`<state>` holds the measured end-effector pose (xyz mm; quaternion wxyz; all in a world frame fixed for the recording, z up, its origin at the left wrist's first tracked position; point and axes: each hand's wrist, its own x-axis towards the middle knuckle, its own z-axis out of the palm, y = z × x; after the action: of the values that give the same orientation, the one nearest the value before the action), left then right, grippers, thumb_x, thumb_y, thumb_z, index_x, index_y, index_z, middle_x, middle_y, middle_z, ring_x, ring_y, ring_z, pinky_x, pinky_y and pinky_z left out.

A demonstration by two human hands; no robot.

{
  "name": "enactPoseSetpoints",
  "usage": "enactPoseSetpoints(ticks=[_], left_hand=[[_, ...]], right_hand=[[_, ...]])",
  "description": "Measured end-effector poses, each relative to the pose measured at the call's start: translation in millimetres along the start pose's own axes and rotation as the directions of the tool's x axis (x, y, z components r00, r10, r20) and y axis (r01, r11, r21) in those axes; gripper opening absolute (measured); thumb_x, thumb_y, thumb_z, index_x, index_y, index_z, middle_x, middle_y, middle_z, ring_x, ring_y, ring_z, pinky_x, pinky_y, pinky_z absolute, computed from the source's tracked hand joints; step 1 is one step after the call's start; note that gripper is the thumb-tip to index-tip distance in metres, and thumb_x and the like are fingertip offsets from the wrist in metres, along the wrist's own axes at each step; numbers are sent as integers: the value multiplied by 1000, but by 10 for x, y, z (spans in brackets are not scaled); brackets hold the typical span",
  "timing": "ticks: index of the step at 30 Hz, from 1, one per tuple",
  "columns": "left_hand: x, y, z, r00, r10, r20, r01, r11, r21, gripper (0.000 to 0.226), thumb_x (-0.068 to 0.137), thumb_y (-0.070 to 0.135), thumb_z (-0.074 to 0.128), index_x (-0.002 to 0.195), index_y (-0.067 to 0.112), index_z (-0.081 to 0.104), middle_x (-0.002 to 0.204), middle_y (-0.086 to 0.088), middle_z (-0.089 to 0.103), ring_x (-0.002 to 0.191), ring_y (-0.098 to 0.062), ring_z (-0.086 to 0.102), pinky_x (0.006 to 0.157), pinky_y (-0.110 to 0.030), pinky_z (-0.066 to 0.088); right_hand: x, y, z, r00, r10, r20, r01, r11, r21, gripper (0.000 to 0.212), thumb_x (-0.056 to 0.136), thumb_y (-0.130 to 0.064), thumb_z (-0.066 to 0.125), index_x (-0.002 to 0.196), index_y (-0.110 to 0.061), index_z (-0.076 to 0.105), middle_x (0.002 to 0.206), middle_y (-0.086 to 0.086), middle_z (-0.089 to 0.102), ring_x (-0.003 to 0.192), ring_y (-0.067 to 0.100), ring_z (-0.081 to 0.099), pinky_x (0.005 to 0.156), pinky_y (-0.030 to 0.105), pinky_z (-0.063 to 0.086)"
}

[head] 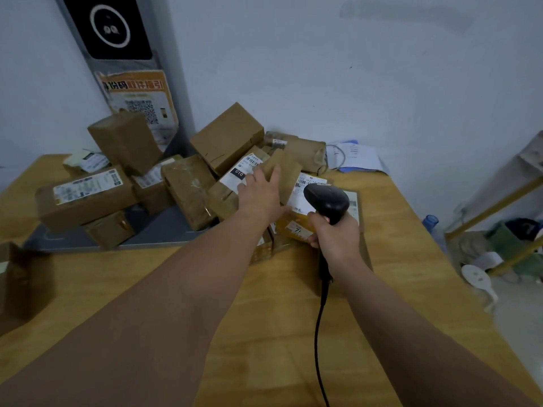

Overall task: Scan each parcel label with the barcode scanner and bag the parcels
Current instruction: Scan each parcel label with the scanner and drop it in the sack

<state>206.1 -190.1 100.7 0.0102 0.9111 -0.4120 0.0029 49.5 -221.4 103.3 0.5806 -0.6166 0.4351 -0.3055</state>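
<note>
Several brown cardboard parcels are heaped on the wooden table (293, 333), some with white labels showing. My left hand (260, 190) reaches into the heap with fingers straight, touching a small brown parcel (286, 174) beside a parcel with a white barcode label (244, 168). My right hand (335, 233) grips the handle of a black barcode scanner (327, 201), whose head is over a white-labelled parcel (308, 186). The scanner's black cable (318, 333) hangs down toward me.
A grey tray or mat (164, 230) lies under the left parcels. A labelled long box (85, 195) sits at the left; another box (23, 283) at the left edge. Papers (355, 157) lie by the wall. A yellow-framed shelf (499, 212) stands right of the table.
</note>
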Motion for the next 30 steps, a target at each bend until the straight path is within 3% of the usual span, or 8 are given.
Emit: enactPoseSetpoints(ticks=[3, 6, 8, 10, 11, 19, 24, 30], left_hand=[[53, -25, -26, 995, 11, -98, -17, 998, -62, 92, 84, 55, 62, 151, 17, 11, 146, -23, 26, 132, -38, 31, 103, -46, 36], [-41, -177, -136, 953, -186, -240, 39, 858, -512, 81, 82, 46, 63, 147, 17, 23, 139, -15, 34, 124, -30, 38, 100, -42, 40], [-209, -333, -173, 926, -358, -117, 50, 423, -905, 73, 85, 38, 65, 146, 20, 29, 137, -6, 40, 120, -20, 46, 97, -37, 45], [-449, -487, -152, 928, -360, 94, 95, -15, -995, 60, 89, 34, 63, 142, 24, 35, 134, 0, 50, 112, -15, 57, 91, -35, 51], [-569, -564, -117, 930, -334, 152, 124, -103, -987, 55, 91, 34, 61, 140, 25, 36, 132, 1, 53, 108, -14, 60, 89, -34, 52], [-1319, -901, 15, 946, -220, 239, 181, -254, -950, 30, 98, 18, 43, 128, 21, 47, 120, -5, 57, 109, -23, 59, 92, -43, 52], [-1587, -1019, -45, 938, -245, 244, 218, -130, -967, 29, 100, 19, 34, 115, 25, 57, 115, -5, 60, 101, -20, 56, 78, -34, 48], [-1758, -1229, 44, 943, -169, 285, 285, -26, -958, 47, 92, 53, 48, 132, 27, 44, 125, 2, 55, 113, -14, 55, 95, -34, 46]], right_hand=[[54, 43, -12, 1000, 11, 24, -11, 1000, 13, 8, 86, -12, 65, 93, -9, 64, 78, 11, 67, 60, 13, 61, 63, 31, 55], [96, 53, -57, 998, 27, 58, -31, 997, 74, 18, 87, -14, 66, 104, -11, 63, 84, 9, 68, 64, 12, 62, 56, 21, 54], [100, 63, -86, 995, 35, 93, -50, 984, 169, 23, 88, -16, 68, 110, -15, 61, 89, 7, 67, 72, 14, 65, 53, 16, 52], [65, 70, -68, 988, 41, 149, -78, 965, 249, 29, 86, -16, 71, 113, -18, 61, 95, 4, 69, 83, 16, 69, 62, 18, 56], [35, 68, -34, 981, 46, 189, -98, 955, 279, 32, 85, -16, 72, 115, -17, 62, 98, 3, 70, 89, 16, 69, 69, 22, 58], [-239, 42, 307, 913, -5, 408, -170, 905, 389, 30, 84, -15, 73, 113, -11, 65, 95, -2, 75, 97, 19, 71, 90, 43, 55], [-404, 67, 338, 876, -47, 479, -150, 919, 365, 59, 75, -21, 79, 128, -7, 57, 115, 8, 71, 110, 24, 66, 94, 46, 52], [-683, 215, 377, 822, -29, 569, -143, 956, 256, 42, 81, -12, 73, 120, -16, 60, 109, 1, 74, 101, 15, 70, 79, 36, 60]])
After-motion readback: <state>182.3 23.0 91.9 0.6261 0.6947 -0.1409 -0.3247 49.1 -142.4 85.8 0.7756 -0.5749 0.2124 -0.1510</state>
